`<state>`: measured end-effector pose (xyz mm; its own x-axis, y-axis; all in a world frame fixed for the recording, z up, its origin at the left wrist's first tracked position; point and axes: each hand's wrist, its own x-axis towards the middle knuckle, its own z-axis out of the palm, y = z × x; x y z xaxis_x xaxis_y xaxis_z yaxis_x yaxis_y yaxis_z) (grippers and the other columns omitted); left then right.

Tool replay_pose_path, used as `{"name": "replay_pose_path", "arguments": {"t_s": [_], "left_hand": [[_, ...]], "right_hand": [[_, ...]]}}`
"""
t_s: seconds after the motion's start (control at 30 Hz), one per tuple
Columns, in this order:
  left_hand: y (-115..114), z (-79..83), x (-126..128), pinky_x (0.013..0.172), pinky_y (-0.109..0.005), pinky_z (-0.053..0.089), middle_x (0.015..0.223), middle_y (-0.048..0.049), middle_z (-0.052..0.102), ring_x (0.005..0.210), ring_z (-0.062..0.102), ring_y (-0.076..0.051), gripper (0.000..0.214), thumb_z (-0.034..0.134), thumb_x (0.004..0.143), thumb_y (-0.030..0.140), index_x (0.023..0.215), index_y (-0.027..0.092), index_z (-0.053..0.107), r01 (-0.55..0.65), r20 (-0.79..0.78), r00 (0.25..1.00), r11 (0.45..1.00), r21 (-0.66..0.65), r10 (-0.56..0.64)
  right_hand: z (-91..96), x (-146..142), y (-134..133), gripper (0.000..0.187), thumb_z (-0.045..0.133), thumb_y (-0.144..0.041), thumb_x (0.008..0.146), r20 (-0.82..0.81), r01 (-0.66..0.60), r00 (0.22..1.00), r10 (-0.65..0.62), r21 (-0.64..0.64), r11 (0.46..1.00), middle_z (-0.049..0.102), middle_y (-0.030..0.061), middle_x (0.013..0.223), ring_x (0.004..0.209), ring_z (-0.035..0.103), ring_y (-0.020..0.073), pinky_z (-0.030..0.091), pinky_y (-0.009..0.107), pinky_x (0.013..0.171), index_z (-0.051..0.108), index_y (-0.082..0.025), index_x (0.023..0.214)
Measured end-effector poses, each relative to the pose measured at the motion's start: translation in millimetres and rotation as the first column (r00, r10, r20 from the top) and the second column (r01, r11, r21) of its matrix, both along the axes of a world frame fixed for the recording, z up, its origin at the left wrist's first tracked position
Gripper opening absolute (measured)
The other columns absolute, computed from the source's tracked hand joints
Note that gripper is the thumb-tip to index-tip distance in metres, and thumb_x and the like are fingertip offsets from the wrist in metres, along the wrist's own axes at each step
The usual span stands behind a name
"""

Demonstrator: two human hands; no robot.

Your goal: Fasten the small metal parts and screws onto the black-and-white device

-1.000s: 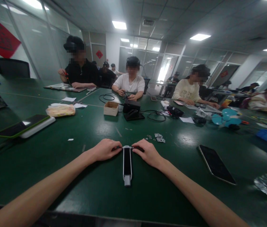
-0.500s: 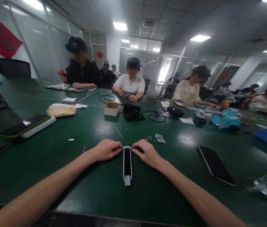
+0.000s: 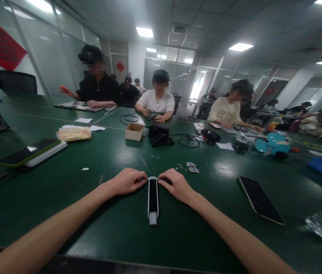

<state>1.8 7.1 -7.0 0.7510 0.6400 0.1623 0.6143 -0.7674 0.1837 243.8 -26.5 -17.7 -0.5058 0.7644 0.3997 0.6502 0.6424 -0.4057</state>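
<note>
A long narrow device (image 3: pixel 153 198), black on top with a white rim and a grey near end, lies lengthwise on the green table (image 3: pixel 115 228) in front of me. My left hand (image 3: pixel 127 180) rests curled at the left of its far end, fingertips pinched against it. On the right of that far end, my right hand (image 3: pixel 176 185) does the same, fingers bent and touching it. Just beyond my right hand lie small metal plates and several tiny screws (image 3: pixel 191 166).
A dark phone (image 3: pixel 260 199) lies to my right, a stacked phone and white slab (image 3: pixel 29 152) to my left. Further off stand a small cardboard box (image 3: pixel 134 131), a black device with cables (image 3: pixel 161 136) and a bagged item (image 3: pixel 73 133). Several people sit working at the far side.
My hands and the device have stayed put. The person in black at the far left has stretched an arm out to the left.
</note>
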Motion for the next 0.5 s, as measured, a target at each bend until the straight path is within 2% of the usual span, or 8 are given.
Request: {"name": "replay_pose_path", "arguments": {"t_s": [0.17, 0.33, 0.4, 0.5], "left_hand": [[0, -1.3, 0, 0.059, -0.022, 0.039, 0.072, -0.0008, 0.068, 0.064, 0.062, -0.015, 0.02, 0.048, 0.093, 0.028, 0.099, 0.02, 0.066, -0.004, 0.003, 1.0, 1.0, -0.002, 0.004], [0, -1.4, 0, 0.058, -0.022, 0.04, 0.07, -0.0008, 0.067, 0.063, 0.061, -0.015, 0.021, 0.047, 0.093, 0.029, 0.098, 0.019, 0.066, -0.005, 0.017, 1.0, 1.0, -0.003, 0.005], [0, -0.6, 0, 0.058, -0.022, 0.04, 0.07, -0.0006, 0.067, 0.062, 0.061, -0.014, 0.022, 0.047, 0.093, 0.029, 0.098, 0.019, 0.066, 0.007, 0.028, 1.0, 1.0, 0.001, -0.007], [0, 0.5, -1, 0.057, -0.022, 0.04, 0.07, -0.0009, 0.067, 0.061, 0.061, -0.014, 0.022, 0.047, 0.093, 0.029, 0.098, 0.019, 0.066, 0.019, 0.026, 0.999, 1.0, 0.002, -0.019]], "right_hand": [[-3.0, -2, 2, 0.015, 0.059, -0.022, 0.091, 0.021, 0.001, 1.0, -0.002, 0.025, 1.0, 0.07, 0.0082, 0.095, 0.091, 0.062, 0.0194, 0.05, 0.033, 0.084, 0.068, -0.014, 0.1], [0.2, 6, 6, 0.029, 0.06, -0.032, 0.09, 0.045, -0.017, 0.999, 0.012, 0.115, 0.993, 0.068, 0.0096, 0.101, 0.094, 0.061, 0.0208, 0.05, 0.035, 0.083, 0.065, -0.015, 0.113], [4.2, 17, 11, 0.027, 0.057, -0.03, 0.092, 0.05, 0.026, 0.998, -0.036, 0.186, 0.982, 0.067, 0.01, 0.103, 0.096, 0.06, 0.0213, 0.048, 0.036, 0.086, 0.064, -0.016, 0.114], [11.6, 44, 21, 0.024, 0.051, -0.021, 0.094, 0.152, 0.161, 0.967, -0.204, 0.257, 0.953, 0.067, 0.0118, 0.105, 0.097, 0.058, 0.0223, 0.046, 0.037, 0.086, 0.065, -0.014, 0.113]]}}
